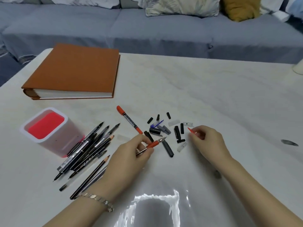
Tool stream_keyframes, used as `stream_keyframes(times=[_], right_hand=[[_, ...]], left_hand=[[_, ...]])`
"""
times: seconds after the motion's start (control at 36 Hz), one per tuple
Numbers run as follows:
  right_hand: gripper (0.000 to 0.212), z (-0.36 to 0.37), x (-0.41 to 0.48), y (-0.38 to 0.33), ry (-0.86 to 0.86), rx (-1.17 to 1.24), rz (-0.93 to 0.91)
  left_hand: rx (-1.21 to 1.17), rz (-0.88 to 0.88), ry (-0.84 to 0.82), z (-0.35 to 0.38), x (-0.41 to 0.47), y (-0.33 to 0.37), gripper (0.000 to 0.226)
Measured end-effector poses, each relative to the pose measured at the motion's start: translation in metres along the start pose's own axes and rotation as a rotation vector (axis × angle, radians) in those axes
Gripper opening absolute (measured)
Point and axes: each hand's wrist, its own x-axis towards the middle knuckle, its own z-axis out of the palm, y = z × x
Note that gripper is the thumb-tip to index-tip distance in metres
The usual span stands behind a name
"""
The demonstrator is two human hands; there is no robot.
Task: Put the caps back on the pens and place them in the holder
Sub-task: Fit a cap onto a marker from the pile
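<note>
On the pale worktop [196, 89], the grip of the left hand [129, 154] pinches a red-barrelled, metal-tipped pen [155, 143], aimed at the slim red cap [191, 131] pinched by the right hand [208, 141], apparently for capping; the white red-lined holder [49, 126] waits left.

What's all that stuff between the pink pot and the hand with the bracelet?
A heap of pens and pencils lies between the holder and the left hand, as the head view shows.
</note>
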Motion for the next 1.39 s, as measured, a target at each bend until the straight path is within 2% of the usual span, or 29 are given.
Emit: stream_keyframes(times=[0.11,0.19,0.36,0.5,0.75,0.94,1.11,1.17,1.25,1.31,1.33,1.39], right_hand=[[0.015,-0.009,-0.018,-0.025,-0.119,0.472,0.013],[0.017,-0.015,-0.031,-0.036,-0.173,0.574,-0.014],[0.011,-0.017,-0.041,-0.045,-0.161,0.697,0.014],[0.011,-0.017,-0.044,-0.050,-0.128,0.697,-0.015],[0.012,-0.012,-0.052,-0.052,-0.200,0.655,-0.025],[0.018,-0.006,-0.065,-0.053,-0.243,0.625,-0.051],[0.018,0.006,-0.069,-0.053,-0.221,0.614,-0.152],[0.023,0.009,-0.068,-0.052,-0.235,0.624,-0.185],[0.026,0.009,-0.066,-0.054,-0.302,0.634,-0.226],[0.026,0.007,-0.064,-0.054,-0.324,0.554,-0.234],[0.026,0.008,-0.062,-0.052,-0.316,0.482,-0.234],[0.025,0.013,-0.055,-0.046,-0.274,0.285,-0.240]], left_hand=[[-0.074,0.024,-0.001,-0.004,-0.002,0.002,0.010],[-0.112,0.040,-0.020,-0.006,-0.003,0.004,0.011],[-0.093,0.067,-0.031,-0.009,-0.006,0.010,0.013],[-0.052,0.065,-0.044,-0.010,-0.009,0.014,0.013],[-0.019,0.088,-0.063,-0.008,-0.013,0.012,0.014],[0.047,0.172,-0.077,-0.005,-0.020,0.010,0.011],[-0.170,-0.025,-0.138,-0.009,-0.018,0.008,0.015],[-0.279,-0.126,-0.236,-0.016,-0.014,0.009,0.016],[-0.503,-0.311,-0.470,-0.029,-0.011,0.008,0.020],[-0.539,-0.345,-0.549,-0.030,-0.013,0.009,0.019],[-0.508,-0.332,-0.537,-0.028,-0.014,0.008,0.018],[-0.422,-0.304,-0.414,-0.022,-0.014,0.002,0.018]])
